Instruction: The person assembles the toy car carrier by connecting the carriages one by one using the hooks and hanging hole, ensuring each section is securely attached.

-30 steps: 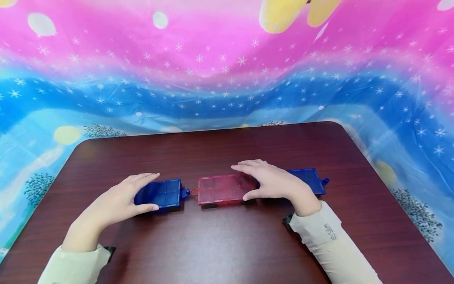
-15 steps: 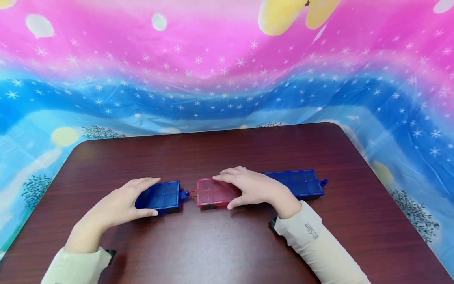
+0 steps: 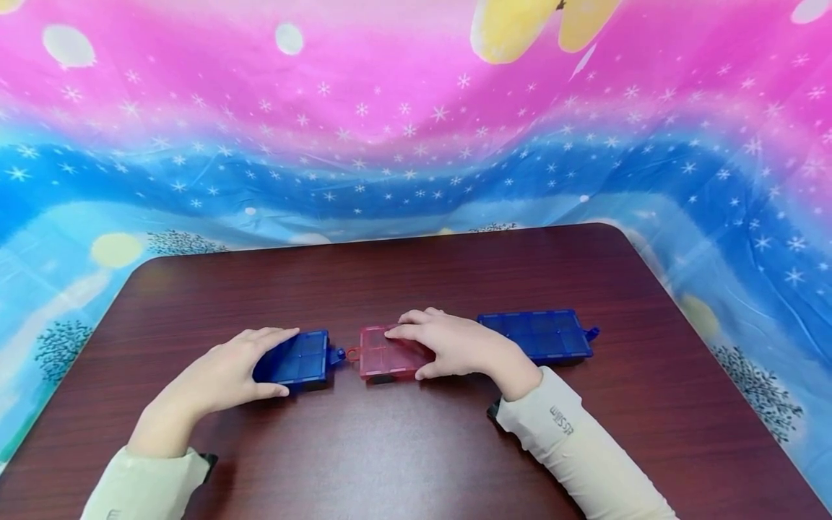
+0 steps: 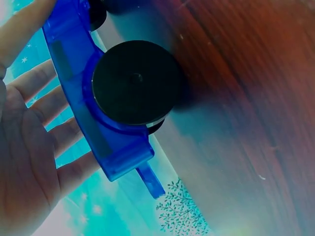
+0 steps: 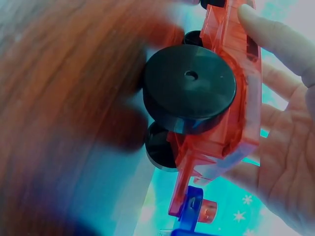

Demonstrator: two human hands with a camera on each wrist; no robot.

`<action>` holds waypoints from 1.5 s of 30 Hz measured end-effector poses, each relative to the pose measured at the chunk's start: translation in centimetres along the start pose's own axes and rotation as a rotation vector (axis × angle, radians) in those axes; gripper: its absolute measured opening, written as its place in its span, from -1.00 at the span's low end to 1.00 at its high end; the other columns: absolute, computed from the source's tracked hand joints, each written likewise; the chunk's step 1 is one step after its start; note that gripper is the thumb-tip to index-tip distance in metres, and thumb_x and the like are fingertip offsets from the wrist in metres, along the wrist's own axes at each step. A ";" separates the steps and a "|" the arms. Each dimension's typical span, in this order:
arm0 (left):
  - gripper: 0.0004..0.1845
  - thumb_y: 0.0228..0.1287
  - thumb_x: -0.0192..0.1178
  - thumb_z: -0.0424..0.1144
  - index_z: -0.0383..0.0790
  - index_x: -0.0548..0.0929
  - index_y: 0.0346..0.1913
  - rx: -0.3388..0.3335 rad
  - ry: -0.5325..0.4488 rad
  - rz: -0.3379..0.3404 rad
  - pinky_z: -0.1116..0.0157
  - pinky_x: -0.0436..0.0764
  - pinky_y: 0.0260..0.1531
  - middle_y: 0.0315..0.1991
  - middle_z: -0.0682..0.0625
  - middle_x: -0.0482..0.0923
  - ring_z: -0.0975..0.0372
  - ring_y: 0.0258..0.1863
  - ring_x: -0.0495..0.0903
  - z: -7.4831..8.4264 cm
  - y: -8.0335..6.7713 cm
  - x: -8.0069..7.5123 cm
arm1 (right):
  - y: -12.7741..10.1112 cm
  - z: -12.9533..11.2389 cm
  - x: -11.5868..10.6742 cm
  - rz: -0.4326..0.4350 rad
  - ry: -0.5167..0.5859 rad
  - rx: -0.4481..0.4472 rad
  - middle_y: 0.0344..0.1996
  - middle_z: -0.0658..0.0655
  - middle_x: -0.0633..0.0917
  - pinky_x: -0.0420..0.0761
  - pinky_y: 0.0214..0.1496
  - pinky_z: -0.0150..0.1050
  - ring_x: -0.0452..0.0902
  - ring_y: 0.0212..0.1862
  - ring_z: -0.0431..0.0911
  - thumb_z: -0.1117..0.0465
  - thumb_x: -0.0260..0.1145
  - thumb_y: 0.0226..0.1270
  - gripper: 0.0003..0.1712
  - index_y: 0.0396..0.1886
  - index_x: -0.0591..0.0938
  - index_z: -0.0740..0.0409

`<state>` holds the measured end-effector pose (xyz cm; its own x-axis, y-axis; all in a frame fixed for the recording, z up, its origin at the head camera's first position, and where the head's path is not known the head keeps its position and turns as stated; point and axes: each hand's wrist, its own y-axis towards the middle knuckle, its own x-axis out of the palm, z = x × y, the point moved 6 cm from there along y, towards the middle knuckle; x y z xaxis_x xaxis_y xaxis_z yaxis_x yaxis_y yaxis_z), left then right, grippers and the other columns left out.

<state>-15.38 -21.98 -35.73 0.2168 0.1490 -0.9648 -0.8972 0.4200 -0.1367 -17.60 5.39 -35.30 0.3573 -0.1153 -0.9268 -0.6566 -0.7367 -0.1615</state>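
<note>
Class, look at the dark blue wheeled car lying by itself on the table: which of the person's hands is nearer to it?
Right. The right hand grips the red car, just left of the lone blue car, not touching it. The left hand holds the other blue car, farther left.

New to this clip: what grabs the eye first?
Three flat wheeled toy wagons lined up on the dark wooden table: the left hand holds the blue wagon, the right hand holds the red wagon, and their hook ends nearly meet between the two grips. A second blue wagon sits untouched just beyond the right hand. Behind the table hangs a loud pink-and-blue starry cloth.
</note>
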 end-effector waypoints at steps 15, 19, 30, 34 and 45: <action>-0.14 -0.13 0.39 0.15 -0.04 0.37 0.30 0.017 0.039 0.000 -0.05 0.51 -0.05 0.18 -0.09 0.42 0.01 0.10 0.43 0.4 0.3 -0.4 | -0.3 0.5 -0.3 0.020 0.052 -0.025 0.26 -0.05 0.32 0.53 0.03 -0.20 0.27 0.19 -0.15 -0.03 0.39 0.08 -0.22 0.33 0.31 -0.25; -0.13 -0.13 0.39 0.16 -0.05 0.37 0.30 0.022 0.046 -0.002 -0.05 0.51 -0.06 0.18 -0.09 0.43 0.01 0.09 0.44 0.5 0.3 -0.6 | -0.4 0.6 -0.5 0.025 0.065 -0.020 0.27 -0.06 0.32 0.54 0.02 -0.21 0.26 0.21 -0.15 -0.03 0.40 0.06 -0.20 0.33 0.30 -0.27; -0.14 -0.13 0.38 0.18 -0.06 0.39 0.29 0.034 0.044 -0.001 -0.04 0.51 -0.06 0.17 -0.09 0.44 0.02 0.07 0.45 1.2 0.6 -0.6 | -0.5 0.7 -0.5 0.022 0.083 -0.004 0.28 -0.07 0.31 0.53 0.04 -0.20 0.25 0.23 -0.15 -0.02 0.42 0.04 -0.18 0.33 0.31 -0.28; -0.14 -0.13 0.38 0.18 -0.07 0.39 0.29 0.040 0.045 0.001 -0.04 0.51 -0.05 0.17 -0.09 0.44 0.03 0.07 0.46 1.5 0.8 -0.7 | -0.5 0.7 -0.5 0.028 0.076 -0.011 0.28 -0.07 0.31 0.52 0.06 -0.19 0.25 0.23 -0.15 -0.04 0.41 0.05 -0.20 0.33 0.31 -0.28; -0.14 -0.12 0.38 0.17 -0.06 0.38 0.30 0.035 0.030 -0.014 -0.03 0.52 -0.06 0.18 -0.07 0.43 0.05 0.07 0.45 1.8 1.0 -0.3 | -0.4 0.7 -0.3 0.025 0.064 -0.024 0.27 -0.07 0.32 0.52 0.07 -0.17 0.27 0.21 -0.15 -0.05 0.40 0.06 -0.21 0.32 0.31 -0.28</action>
<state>-15.63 -20.03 -35.14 0.2174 0.1157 -0.9692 -0.8800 0.4529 -0.1433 -17.88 6.17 -35.18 0.3836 -0.1754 -0.9067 -0.6496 -0.7491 -0.1300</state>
